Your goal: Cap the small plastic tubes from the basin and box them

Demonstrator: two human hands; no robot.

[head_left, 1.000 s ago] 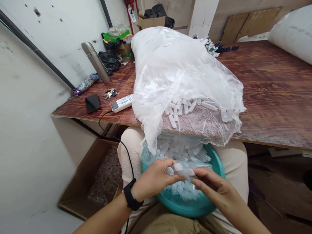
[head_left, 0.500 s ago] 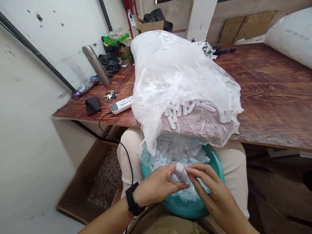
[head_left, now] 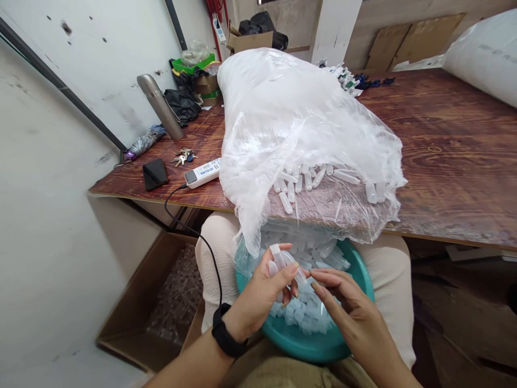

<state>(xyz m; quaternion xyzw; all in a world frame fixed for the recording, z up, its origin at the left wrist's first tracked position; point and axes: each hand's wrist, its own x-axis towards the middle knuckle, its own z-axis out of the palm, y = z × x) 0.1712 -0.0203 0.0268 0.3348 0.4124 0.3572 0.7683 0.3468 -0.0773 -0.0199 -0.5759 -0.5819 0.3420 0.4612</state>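
Below table edge, left hand (head_left: 258, 302) fingers grip small tubes (head_left: 278, 258); right hand (head_left: 347, 312) fingers loose, wrist cut off.

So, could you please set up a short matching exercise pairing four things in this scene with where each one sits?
Things:
1. small clear tubes
2. teal basin
3. keys
4. cardboard box

Places:
A. on the floor under the table
B. on the lap
C. in the left hand
D. on the wooden table, near the black wallet

Pairs: 1-C, 2-B, 3-D, 4-A
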